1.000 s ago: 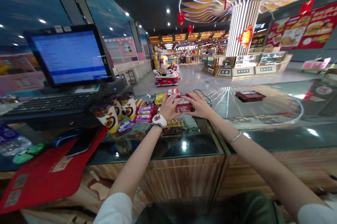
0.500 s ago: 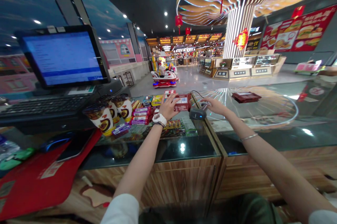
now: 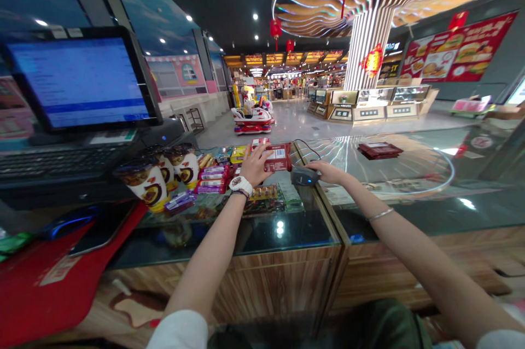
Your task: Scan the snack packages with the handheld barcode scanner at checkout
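Note:
My left hand (image 3: 255, 167), with a white watch at its wrist, holds a dark red packet (image 3: 279, 156) whose white barcode label faces up. Just right of the packet is a dark handheld scanner (image 3: 304, 176) with a small blue light. My right hand (image 3: 328, 172) has its fingers around the scanner's back end, and a thin cable runs behind it. Purple and red snack packs (image 3: 212, 178) and patterned cups (image 3: 150, 187) stand left of my left hand on the glass counter (image 3: 303, 231).
A monitor (image 3: 82, 81) and a keyboard (image 3: 61, 166) stand at the left, above a phone (image 3: 102, 231) on a red mat (image 3: 53, 305). A stack of dark red packets (image 3: 379, 150) lies on the right glass counter. A ride-on toy (image 3: 252, 118) stands beyond.
My right hand has closed around the scanner, where its fingers were reaching over the back end before. The view has shifted slightly right. The packet stays in my left hand.

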Demonstrator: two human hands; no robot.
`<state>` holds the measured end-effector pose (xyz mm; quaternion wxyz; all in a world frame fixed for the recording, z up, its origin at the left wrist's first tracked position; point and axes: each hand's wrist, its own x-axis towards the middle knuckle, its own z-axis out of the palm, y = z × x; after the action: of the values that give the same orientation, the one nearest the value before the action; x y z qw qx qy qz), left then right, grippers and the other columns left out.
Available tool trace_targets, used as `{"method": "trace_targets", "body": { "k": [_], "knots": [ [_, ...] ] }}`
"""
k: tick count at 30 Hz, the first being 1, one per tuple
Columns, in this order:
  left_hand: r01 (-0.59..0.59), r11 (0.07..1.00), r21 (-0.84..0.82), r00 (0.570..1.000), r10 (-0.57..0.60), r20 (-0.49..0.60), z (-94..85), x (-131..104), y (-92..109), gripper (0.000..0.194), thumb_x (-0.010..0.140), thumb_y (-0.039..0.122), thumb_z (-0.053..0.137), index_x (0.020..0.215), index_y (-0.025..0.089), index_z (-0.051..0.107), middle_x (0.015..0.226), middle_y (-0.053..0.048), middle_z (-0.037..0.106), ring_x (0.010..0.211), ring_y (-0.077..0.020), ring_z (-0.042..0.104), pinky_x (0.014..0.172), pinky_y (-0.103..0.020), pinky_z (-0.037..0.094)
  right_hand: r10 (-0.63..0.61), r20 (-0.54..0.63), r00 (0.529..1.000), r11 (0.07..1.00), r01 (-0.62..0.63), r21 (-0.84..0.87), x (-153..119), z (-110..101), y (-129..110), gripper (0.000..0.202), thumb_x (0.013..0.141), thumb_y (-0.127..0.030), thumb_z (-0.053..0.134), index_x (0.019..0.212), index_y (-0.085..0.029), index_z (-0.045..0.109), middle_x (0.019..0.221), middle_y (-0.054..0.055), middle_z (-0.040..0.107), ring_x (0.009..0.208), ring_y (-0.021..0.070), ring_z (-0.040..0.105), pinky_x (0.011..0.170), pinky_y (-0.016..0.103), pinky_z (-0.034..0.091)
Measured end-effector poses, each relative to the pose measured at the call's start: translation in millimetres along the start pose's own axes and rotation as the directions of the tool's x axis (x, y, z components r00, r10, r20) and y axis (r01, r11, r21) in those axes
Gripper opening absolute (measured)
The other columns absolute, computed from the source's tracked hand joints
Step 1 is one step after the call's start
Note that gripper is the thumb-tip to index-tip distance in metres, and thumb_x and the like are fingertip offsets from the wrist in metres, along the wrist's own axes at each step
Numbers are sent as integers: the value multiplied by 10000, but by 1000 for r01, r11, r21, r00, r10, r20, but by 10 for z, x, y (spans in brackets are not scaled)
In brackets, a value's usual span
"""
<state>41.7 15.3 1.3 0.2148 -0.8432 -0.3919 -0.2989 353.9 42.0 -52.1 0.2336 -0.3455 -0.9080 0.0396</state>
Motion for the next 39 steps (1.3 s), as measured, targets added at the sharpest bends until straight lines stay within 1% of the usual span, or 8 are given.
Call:
{"method": "trace_targets", "body": {
  "k": [4, 8, 14, 18, 21, 25, 28, 39],
  "knots": [
    [16, 1000, -4, 1000, -16, 4, 18, -1, -15, 534, 763, 318, 725, 1271, 225, 588, 1480, -124, 515, 1407, -315, 440, 1239, -590, 146, 1, -64, 998, 1000, -3, -28, -28, -32, 1, 590, 682, -7, 532, 1222, -204, 664, 1207, 98, 709, 1129, 261, 647, 998, 429, 484],
    [48, 999, -2, 999, -48, -9, 23, 6, -21, 532, 765, 334, 729, 1265, 218, 590, 1487, -132, 506, 1411, -318, 432, 1236, -590, 154, 73, -228, 971, 996, -85, -41, -61, -141, -39, 586, 695, -40, 537, 1250, -196, 638, 1225, 114, 694, 1156, 290, 632, 1007, 448, 480],
    [56, 998, 1, 998, -56, -22, 31, 5, -26, 539, 754, 328, 746, 1260, 225, 592, 1484, -131, 510, 1406, -323, 437, 1236, -595, 151, 148, -537, 830, 989, -108, 104, -94, -325, -153, 521, 819, -306, 611, 1319, -180, 531, 1319, 149, 615, 1232, 321, 561, 1048, 492, 444],
    [47, 999, 3, 999, -47, -25, 47, -7, -38, 556, 743, 314, 759, 1264, 218, 589, 1483, -133, 509, 1409, -319, 434, 1238, -593, 151, 167, -625, 763, 985, -99, 142, -123, -425, -269, 515, 809, -343, 587, 1292, -168, 540, 1272, 147, 644, 1160, 327, 595, 996, 500, 474],
    [47, 999, 7, 998, -47, -31, 53, -14, -50, 558, 746, 324, 761, 1264, 211, 587, 1485, -139, 507, 1413, -319, 429, 1236, -594, 154, 159, -591, 791, 987, -120, 105, -145, -491, -373, 511, 769, -325, 594, 1256, -172, 584, 1157, 118, 707, 1063, 329, 647, 904, 468, 517],
    [54, 998, 14, 998, -53, -37, 58, -21, -61, 554, 749, 320, 758, 1266, 222, 584, 1487, -137, 505, 1416, -317, 427, 1233, -597, 159, 184, -441, 878, 978, -209, -8, -139, -525, -520, 451, 740, -333, 632, 1170, -199, 649, 989, 79, 749, 941, 323, 692, 790, 408, 534],
    [56, 998, 22, 998, -56, -31, 62, -26, -64, 543, 756, 326, 750, 1262, 219, 586, 1486, -138, 507, 1420, -316, 422, 1233, -597, 156, 215, -333, 918, 959, -263, -104, -111, -511, -612, 365, 750, -339, 638, 1084, -199, 683, 912, 80, 754, 879, 318, 706, 738, 376, 525],
    [75, 997, 20, 997, -75, 7, 40, -34, -52, 523, 760, 317, 728, 1256, 228, 590, 1492, -134, 502, 1413, -319, 431, 1232, -596, 156, 241, -276, 930, 942, -293, -163, -79, -480, -690, 376, 780, -349, 640, 1119, -190, 677, 937, 92, 764, 893, 320, 710, 715, 344, 501]
  ]
}}
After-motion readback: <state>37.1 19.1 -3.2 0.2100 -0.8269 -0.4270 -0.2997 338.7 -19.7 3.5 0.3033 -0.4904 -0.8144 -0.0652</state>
